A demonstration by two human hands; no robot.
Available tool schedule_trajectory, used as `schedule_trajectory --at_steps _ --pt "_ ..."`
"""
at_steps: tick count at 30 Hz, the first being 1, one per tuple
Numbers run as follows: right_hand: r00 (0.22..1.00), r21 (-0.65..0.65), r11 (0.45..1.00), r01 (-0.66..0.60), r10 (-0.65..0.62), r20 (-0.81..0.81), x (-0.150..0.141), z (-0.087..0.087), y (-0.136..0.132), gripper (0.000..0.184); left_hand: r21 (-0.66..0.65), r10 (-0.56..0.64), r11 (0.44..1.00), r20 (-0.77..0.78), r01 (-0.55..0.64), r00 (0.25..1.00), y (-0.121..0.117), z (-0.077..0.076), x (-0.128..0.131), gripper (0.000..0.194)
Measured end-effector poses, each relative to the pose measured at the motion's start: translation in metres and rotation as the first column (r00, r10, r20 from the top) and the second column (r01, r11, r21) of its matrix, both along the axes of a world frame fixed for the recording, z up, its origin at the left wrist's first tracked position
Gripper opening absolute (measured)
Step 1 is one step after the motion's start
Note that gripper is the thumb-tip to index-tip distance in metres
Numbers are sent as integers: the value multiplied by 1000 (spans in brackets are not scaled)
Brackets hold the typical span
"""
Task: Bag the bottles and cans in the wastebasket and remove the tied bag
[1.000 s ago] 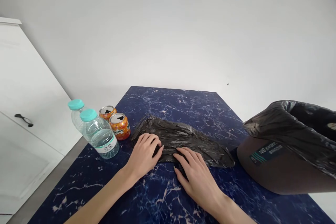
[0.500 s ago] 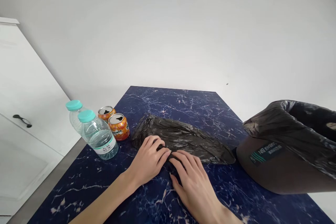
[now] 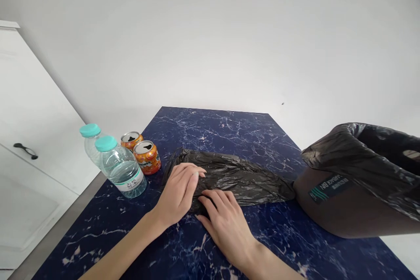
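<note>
A crumpled black garbage bag (image 3: 243, 179) lies flattened across the middle of the dark blue marbled table (image 3: 213, 127). Over its left end is my left hand (image 3: 180, 190), thumb and fingers drawn together on the plastic; the hand covers part of the bag. My right hand (image 3: 226, 227) rests lower and to the right, its bent fingers and thumb closed on the bag's near edge. Left of my hands stand a clear bottle with a teal cap (image 3: 126, 170) and an orange soda can (image 3: 147, 157), with a second can (image 3: 130, 139) just behind.
Another teal-capped bottle (image 3: 92, 144) stands behind the first at the table's left edge. On the right, a brown garbage bin (image 3: 357, 210) lined with a black bag sits against the loose bag's tip. A white cabinet (image 3: 36, 109) is at far left, and a pale wall rises behind.
My left hand has risen slightly to the left, apart from the right hand's fingertips. My right hand has slid left along the bag's near edge. The view has shifted slightly.
</note>
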State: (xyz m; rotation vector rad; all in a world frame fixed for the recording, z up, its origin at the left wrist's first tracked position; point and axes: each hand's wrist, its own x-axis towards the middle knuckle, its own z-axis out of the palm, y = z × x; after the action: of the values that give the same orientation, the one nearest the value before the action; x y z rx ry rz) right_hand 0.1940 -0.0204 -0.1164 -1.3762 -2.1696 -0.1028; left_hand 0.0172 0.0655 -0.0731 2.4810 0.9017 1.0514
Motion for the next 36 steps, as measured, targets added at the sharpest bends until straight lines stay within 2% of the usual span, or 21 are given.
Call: schedule_trajectory --at_steps 4,7,9,11,13,14,15,17,18,20,23,25,26,28,30,33,34,36 --pt "998 28 1000 5 -7 68 -18 -5 19 11 -12 70 998 77 -69 995 7 3 -5 39" --pt "997 -24 1000 4 -2 83 -20 -3 26 12 -1 114 993 97 -114 989 11 7 -10 41" --pt "998 -143 989 -50 43 -55 -11 3 25 14 -17 143 990 110 -142 984 14 11 -14 41" --pt "944 -319 933 -168 59 -326 6 12 20 12 -45 147 989 120 -142 982 15 14 -18 41" --pt "802 -478 813 -332 -22 -596 30 21 12 9 -72 116 991 107 -109 987 16 16 -21 41" --pt "724 -532 741 -409 -92 -684 42 24 7 14 -86 89 993 94 -81 992 15 17 -23 41" --pt "652 -561 675 -479 -154 -742 55 25 2 21 -112 58 993 86 -48 995 15 17 -23 41" --pt "523 -575 585 -572 -280 -805 79 24 -12 29 -216 -12 976 93 31 996 13 19 -24 43" --pt "452 -565 576 -591 -343 -823 90 21 -19 31 -285 -45 955 116 77 992 12 20 -24 45" --pt "270 -512 608 -607 -448 -852 107 14 -34 31 -409 -94 898 182 162 979 11 22 -24 53" --pt "-4 -410 645 -645 -539 -842 124 3 -55 31 -513 -124 824 251 240 960 12 22 -24 64" --pt "-97 -382 664 -643 -566 -819 132 -2 -65 33 -558 -145 783 266 275 953 14 20 -23 59" --pt "-108 -389 685 -616 -562 -820 135 -4 -68 34 -571 -163 766 270 294 949 14 18 -21 52" --pt "-70 -403 749 -525 -510 -857 140 -8 -73 37 -572 -229 753 233 324 945 12 14 -15 48" --pt "10 -401 816 -417 -437 -899 141 -10 -74 40 -537 -345 763 133 360 929 4 10 -5 53" --pt "168 -423 865 -269 -390 -905 139 -10 -74 49 -483 -510 761 -30 434 860 -12 1 10 36" --pt "232 -440 867 -235 -390 -891 137 -9 -74 55 -451 -510 781 -58 433 858 -16 -3 14 29" --pt "357 -466 860 -207 -377 -855 134 -9 -76 72 -363 -412 861 -87 356 907 -21 -12 16 23"
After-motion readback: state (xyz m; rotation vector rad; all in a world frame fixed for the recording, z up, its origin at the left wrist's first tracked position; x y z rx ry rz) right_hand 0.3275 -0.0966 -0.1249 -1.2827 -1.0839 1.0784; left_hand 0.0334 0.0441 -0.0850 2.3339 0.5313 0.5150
